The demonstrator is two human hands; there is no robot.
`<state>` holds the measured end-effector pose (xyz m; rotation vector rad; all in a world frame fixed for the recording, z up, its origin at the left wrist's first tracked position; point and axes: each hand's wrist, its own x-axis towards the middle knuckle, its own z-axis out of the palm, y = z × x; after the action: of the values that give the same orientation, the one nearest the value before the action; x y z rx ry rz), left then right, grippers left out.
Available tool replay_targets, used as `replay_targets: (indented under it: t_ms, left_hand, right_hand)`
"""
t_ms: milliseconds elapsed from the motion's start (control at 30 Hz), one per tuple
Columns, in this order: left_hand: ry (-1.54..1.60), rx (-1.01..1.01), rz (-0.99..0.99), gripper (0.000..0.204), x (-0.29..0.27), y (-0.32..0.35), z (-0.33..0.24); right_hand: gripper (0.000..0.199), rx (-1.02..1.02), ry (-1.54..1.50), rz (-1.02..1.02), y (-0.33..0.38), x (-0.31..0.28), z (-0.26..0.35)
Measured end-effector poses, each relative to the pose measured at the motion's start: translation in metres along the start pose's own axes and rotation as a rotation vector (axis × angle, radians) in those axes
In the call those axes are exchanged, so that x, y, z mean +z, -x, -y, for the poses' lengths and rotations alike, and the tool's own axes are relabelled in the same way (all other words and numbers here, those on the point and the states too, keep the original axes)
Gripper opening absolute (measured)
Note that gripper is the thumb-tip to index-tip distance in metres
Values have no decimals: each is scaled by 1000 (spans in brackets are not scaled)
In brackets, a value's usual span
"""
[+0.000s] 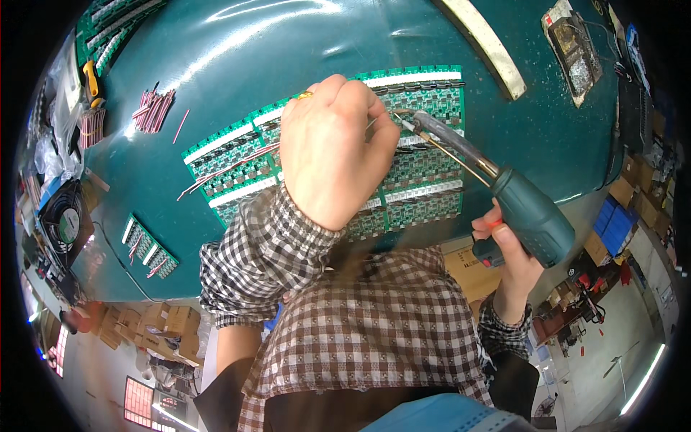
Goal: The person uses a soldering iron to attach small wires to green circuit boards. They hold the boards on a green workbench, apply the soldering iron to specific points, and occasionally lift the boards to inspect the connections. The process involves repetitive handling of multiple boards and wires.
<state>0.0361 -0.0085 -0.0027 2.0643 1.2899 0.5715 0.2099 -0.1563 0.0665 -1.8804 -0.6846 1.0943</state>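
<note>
My right hand [517, 263] grips a dark green soldering gun [534, 214], with a finger at its red trigger. The gun's metal tip reaches left over a panel of green circuit boards [423, 205], close to the fingertips of my left hand [337, 147]. That left hand is closed in a pinch above the middle of the panel. Thin red, white and black wires [234, 167] stick out from it to the left, across the boards. Its fingers hide the wire ends and the spot beneath them. White strips and dark components run in rows along the panel.
Left of the panel lie a bundle of wires [153, 111], a single wire [181, 126] and a small board strip [149, 246]. A fan [63, 219] stands at the left edge. Beyond the panel are a pale curved bar [489, 43] and a soldering-tip tray [574, 54].
</note>
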Motion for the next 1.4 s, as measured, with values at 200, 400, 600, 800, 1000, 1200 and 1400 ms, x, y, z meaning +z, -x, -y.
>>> replay_targets:
  t_ms: [200, 400, 600, 800, 1000, 1200, 1400]
  left_hand:
    - [-13, 4, -1, 10, 0, 0, 0]
    - [-11, -1, -4, 11, 0, 0, -1]
    - [-15, -9, 5, 11, 0, 0, -1]
    - [7, 0, 2, 10, -1, 0, -1]
    - [-13, 11, -13, 11, 0, 0, -1]
    - [-6, 25, -10, 10, 0, 0, 1]
    - [19, 11, -10, 9, -1, 1, 1]
  right_hand:
    - [33, 7, -1, -1, 1, -1, 0]
    - [33, 2, 1, -12, 1, 0, -1]
    - [33, 0, 8, -11, 1, 0, -1]
    - [25, 51, -148, 40, 3, -6, 5]
    - [37, 17, -48, -20, 4, -3, 3]
    - [38, -37, -75, -26, 2, 1, -2]
    - [32, -30, -111, 45, 3, -7, -6]
